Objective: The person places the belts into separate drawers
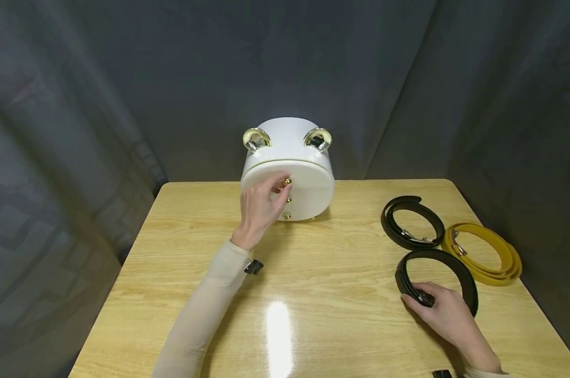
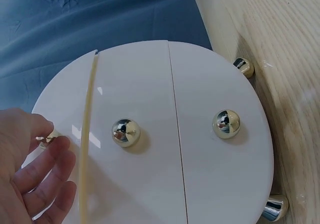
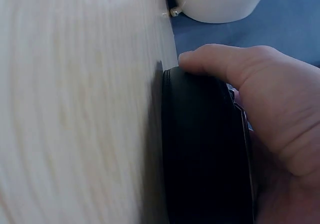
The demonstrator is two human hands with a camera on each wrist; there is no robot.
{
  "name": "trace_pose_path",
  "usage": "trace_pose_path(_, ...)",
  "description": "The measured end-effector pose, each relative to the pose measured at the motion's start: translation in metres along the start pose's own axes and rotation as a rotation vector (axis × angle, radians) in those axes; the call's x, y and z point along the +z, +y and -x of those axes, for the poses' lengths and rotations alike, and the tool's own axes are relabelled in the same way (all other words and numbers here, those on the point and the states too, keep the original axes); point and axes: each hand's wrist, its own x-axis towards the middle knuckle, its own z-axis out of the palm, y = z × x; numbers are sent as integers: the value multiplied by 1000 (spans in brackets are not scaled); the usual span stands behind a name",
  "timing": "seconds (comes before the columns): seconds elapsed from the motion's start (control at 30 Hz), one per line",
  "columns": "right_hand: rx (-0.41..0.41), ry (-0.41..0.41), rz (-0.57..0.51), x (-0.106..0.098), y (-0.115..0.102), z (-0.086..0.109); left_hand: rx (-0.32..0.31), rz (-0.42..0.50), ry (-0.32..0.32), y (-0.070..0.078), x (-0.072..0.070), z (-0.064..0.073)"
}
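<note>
white glare on tabletop point(image 1: 279, 336), dim curtain point(image 1: 285, 63)

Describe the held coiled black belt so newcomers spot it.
On the pale wooden table, right side, lie a coiled yellow belt, a far coiled black belt and a near black belt. Only the near one is gripped by the right hand.

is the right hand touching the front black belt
Touching: the right wrist view shows the right hand gripping the front black belt, thumb against it.
</note>
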Motion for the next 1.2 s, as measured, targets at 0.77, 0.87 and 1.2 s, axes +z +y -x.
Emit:
trace_pose_path(0.77,-73,50,-13,-1,4,-4,46,5,-4,6,-9,11)
trace_pose_path(0.87,-60,47,3,-1,1,-4,52,0,-7,6,-11,14)
trace_pose_path(1.2,-67,60,6,-2,0,-3,80,11,0,10,-15,20)
